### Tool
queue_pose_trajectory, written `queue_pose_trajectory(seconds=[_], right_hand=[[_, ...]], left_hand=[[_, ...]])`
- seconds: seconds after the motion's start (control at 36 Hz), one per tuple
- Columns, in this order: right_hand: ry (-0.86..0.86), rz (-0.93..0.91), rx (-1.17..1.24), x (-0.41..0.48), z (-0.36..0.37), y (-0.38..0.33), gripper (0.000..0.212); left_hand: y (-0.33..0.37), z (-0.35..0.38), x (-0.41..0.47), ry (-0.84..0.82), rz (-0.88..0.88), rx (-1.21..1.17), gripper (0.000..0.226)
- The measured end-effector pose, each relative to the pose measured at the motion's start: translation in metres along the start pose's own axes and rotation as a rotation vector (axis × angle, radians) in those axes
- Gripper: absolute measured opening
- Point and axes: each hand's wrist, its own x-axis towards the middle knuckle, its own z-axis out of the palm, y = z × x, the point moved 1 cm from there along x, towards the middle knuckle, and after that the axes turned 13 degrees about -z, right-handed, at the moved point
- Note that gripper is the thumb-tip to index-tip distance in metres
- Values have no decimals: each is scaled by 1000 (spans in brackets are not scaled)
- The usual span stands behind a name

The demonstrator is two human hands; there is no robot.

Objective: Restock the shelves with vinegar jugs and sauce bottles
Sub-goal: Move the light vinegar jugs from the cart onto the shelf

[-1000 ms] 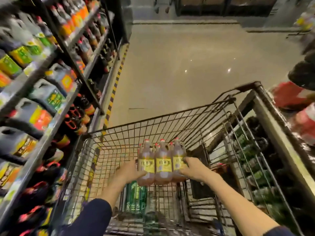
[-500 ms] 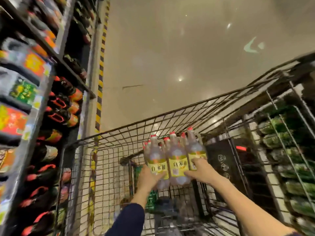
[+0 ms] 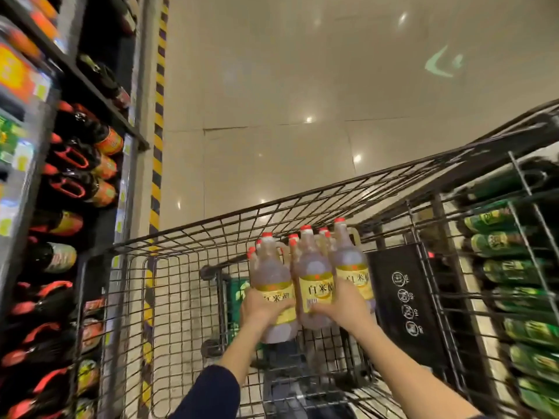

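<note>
A shrink-wrapped pack of vinegar jugs [image 3: 313, 267], pale liquid with red caps and yellow labels, is held up inside the wire shopping cart [image 3: 181, 237]. My left hand [image 3: 261, 309] grips the pack's left side and my right hand [image 3: 344, 306] grips its right side, fingers curled round the jugs. The pack hangs above the cart's floor. Dark sauce bottles [image 3: 75, 158] with red handles fill the shelves on the left.
Shelf edges with price tags [image 3: 124, 189] run close along the cart's left side. A yellow-black floor stripe [image 3: 158, 122] borders the shelving. Green bottles [image 3: 514, 267] lie on a rack to the right. A black panel [image 3: 402, 297] stands in the cart. Open tiled floor [image 3: 302, 86] lies ahead.
Both hands have raised the jug pack higher in the cart. The camera has tilted down and nearer, so the shelves and cart look larger.
</note>
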Motion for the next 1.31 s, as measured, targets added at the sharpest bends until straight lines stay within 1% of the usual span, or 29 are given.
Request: queue_pose_trajectory(seconds=[0.06,0.17,0.22,0.33,0.39,0.47,0.53,0.61,0.67,0.78,1.03,1.08,1.14,1.17,1.25,1.31], right_hand=[[35,34,-5,6,12,6,79],[118,141,28,-1,17,-16,83],[142,192,39,-1,21,-25,87],[200,289,28,5,33,-35,102],[236,348,0,10,37,-40,106],[253,415,-90,15,44,-46,112],[263,438,-151,18,49,-47,114],[288,442,-212,21,53,-45,109],[296,432,-211,21,54,-43,104],[309,413,-114,17,48,-42,93],[312,392,70,11,36,-36,93],[299,368,103,5,33,-35,85],[299,320,150,-4,25,-38,65],[305,279,195,-9,22,-40,58],[269,220,277,-22,16,-40,58],[234,172,322,-27,15,-38,58]], left_hand=[[-6,-5,0,-14,14,-8,89],[-15,-18,-6,-27,45,-31,71],[-20,-26,-10,-16,61,-29,69],[-30,-37,-14,5,61,-66,73],[-36,-41,-13,-11,42,-80,79],[-44,-44,-11,-38,17,-133,102],[-49,-47,-9,-57,0,-180,110],[-55,-50,-6,-77,-17,-205,108],[-59,-52,-4,-74,-20,-201,107],[-63,-58,-5,-75,-29,-213,102],[-65,-68,-16,-67,-37,-232,97],[-63,-72,-25,-52,-23,-243,96],[-62,-74,-35,-48,-14,-265,87],[-61,-76,-41,-45,-12,-277,83],[-64,-80,-55,-23,14,-300,88],[-67,-82,-63,-11,48,-312,81]])
